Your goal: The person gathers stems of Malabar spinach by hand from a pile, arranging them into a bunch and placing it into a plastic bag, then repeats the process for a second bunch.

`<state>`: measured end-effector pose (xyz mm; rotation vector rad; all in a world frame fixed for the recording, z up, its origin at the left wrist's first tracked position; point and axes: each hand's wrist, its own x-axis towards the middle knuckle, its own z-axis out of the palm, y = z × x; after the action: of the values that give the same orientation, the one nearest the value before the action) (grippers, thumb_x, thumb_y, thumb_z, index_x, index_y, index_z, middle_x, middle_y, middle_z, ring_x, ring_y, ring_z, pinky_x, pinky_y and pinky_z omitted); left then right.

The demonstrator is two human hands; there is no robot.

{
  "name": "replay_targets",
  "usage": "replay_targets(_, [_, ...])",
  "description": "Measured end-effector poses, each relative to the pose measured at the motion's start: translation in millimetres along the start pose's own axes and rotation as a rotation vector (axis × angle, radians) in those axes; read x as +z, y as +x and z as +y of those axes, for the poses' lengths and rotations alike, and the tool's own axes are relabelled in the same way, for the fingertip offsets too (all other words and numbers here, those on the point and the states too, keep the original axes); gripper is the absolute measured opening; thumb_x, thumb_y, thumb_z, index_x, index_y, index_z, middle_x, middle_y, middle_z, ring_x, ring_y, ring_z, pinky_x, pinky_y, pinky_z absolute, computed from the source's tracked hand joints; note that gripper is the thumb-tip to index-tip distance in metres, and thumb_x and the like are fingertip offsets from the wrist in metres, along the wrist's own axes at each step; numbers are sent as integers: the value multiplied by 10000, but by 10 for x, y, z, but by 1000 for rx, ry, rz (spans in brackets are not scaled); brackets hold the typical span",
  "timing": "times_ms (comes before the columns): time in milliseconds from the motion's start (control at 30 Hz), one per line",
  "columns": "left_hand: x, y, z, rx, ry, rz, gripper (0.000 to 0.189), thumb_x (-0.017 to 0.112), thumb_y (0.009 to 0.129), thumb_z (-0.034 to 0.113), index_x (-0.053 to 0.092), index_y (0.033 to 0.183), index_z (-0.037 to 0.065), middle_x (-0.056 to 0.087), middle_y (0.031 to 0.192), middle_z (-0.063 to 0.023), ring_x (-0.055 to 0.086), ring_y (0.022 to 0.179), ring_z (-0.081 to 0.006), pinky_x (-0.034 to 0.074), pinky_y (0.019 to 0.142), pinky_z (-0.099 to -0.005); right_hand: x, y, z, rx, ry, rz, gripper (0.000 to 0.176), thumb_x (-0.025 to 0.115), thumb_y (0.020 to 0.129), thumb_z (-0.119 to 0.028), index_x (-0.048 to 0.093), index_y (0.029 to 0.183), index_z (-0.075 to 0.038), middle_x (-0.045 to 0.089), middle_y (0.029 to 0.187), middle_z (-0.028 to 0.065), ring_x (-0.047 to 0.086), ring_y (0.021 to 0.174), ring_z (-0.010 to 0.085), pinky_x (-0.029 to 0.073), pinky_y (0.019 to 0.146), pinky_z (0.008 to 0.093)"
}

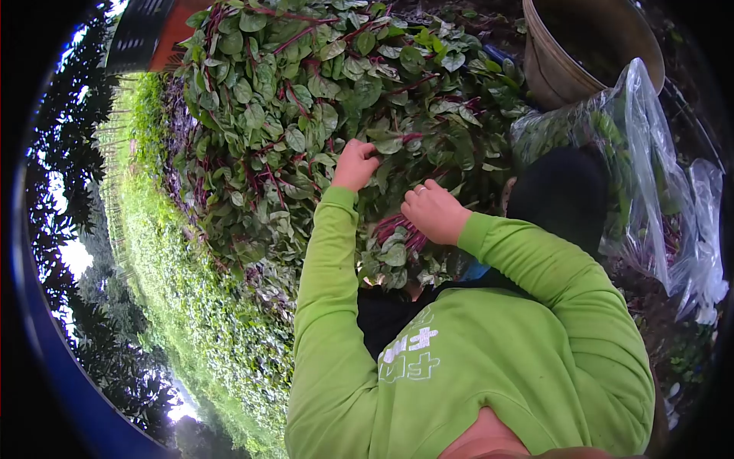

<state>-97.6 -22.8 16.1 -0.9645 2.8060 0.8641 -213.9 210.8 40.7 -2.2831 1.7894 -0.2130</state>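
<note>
My right hand [436, 213], with a ring on one finger, is closed around a bunch of red-stemmed leafy greens [399, 233], which look like red Malabar spinach. The cut-looking stems and some leaves stick out below the fingers. To its upper left, my left hand [355, 164] has thumb and forefinger pinched together at a leafy sprig [388, 144] with a red stem. In front of both hands spreads a large heap of the same greens [306, 99].
A brown bucket [562, 65] stands tilted at the upper right. Below it lies a clear plastic bag [638, 153] with greens in it, beside my dark-clothed knee [562, 195]. An orange and black crate [157, 34] is at the upper left. Growing plants [168, 283] stretch along the left.
</note>
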Motion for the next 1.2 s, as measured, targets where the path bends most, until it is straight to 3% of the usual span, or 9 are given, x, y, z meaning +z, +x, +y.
replay_targets(100, [8, -123, -108, 40, -212, 47, 327, 709, 841, 104, 718, 1153, 8, 682, 1111, -106, 628, 1052, -255, 490, 916, -361, 34, 23, 5, 1, 14, 48, 181, 673, 823, -183, 709, 989, -122, 657, 1033, 69, 652, 1038, 248, 448, 941, 372])
replay_targets(200, [9, -198, -128, -236, -633, -147, 316, 668, 906, 58, 716, 1218, 38, 714, 1137, -17, 639, 1037, -129, 492, 939, -284, 41, 36, 6, -32, 10, 119, 203, 667, 815, -184, 722, 993, -102, 660, 1167, 114, 611, 1174, 278, 422, 1040, 405])
replay_targets(267, [11, -260, -75, -186, -721, -150, 319, 634, 939, 45, 694, 1251, 27, 715, 1156, 0, 630, 1028, -97, 488, 938, -267, 78, 13, 26, -104, -62, 310, 218, 659, 815, -184, 732, 993, -83, 644, 1283, 161, 563, 1287, 311, 382, 1137, 451])
replay_targets(400, [218, -313, -84, -154, -828, -140, 373, 579, 939, 35, 658, 1302, 9, 715, 1197, -49, 629, 1071, -131, 484, 968, -269, 36, 3, 36, -112, -51, 264, 218, 608, 891, -201, 712, 1011, -52, 524, 1479, 206, 422, 1444, 363, 241, 1252, 537])
replay_targets(567, [558, -480, -210, -158, -625, 39, 672, 579, 996, 126, 310, 1612, 115, 556, 764, 4, 493, 688, -124, 450, 661, -307, 26, 6, 69, -42, -61, 275, 219, 608, 893, -193, 703, 1028, -51, 509, 1488, 220, 401, 1455, 401, 196, 1258, 584])
replay_targets(667, [497, -653, 37, -185, -540, 113, 703, 597, 996, 151, 291, 1629, 138, 558, 748, -9, 470, 687, -92, 423, 654, -258, 69, -11, 82, 0, -16, 307, 235, 617, 874, -187, 689, 1048, -47, 502, 1492, 223, 378, 1470, 416, 145, 1265, 604])
replay_targets(900, [548, -807, 11, -272, -892, 25, 541, 568, 1066, 313, 453, 1548, 97, 628, 959, -57, 579, 910, -169, 478, 863, -306, 5, 3, 77, -39, 27, 200, 216, 665, 811, -174, 700, 1002, -78, 637, 1187, 131, 588, 1120, 293, 418, 985, 445])
replay_targets(1000, [451, -863, 24, -121, -530, 205, 480, 575, 1059, 332, 558, 1462, 73, 665, 1116, -107, 605, 1086, -215, 463, 973, -334, 11, 4, 66, -23, 20, 134, 237, 687, 791, -176, 693, 1008, -83, 631, 1056, 120, 610, 1067, 287, 442, 938, 412])
replay_targets(1200, [180, -522, 353, 162, -81, 255, 403, 654, 977, 259, 650, 1314, 39, 669, 1228, -186, 603, 1177, -345, 462, 1038, -416, -52, -16, -13, -58, 33, -40, 525, 676, 826, -206, 585, 1329, -86, 643, 1043, 136, 667, 935, 306, 485, 871, 428])
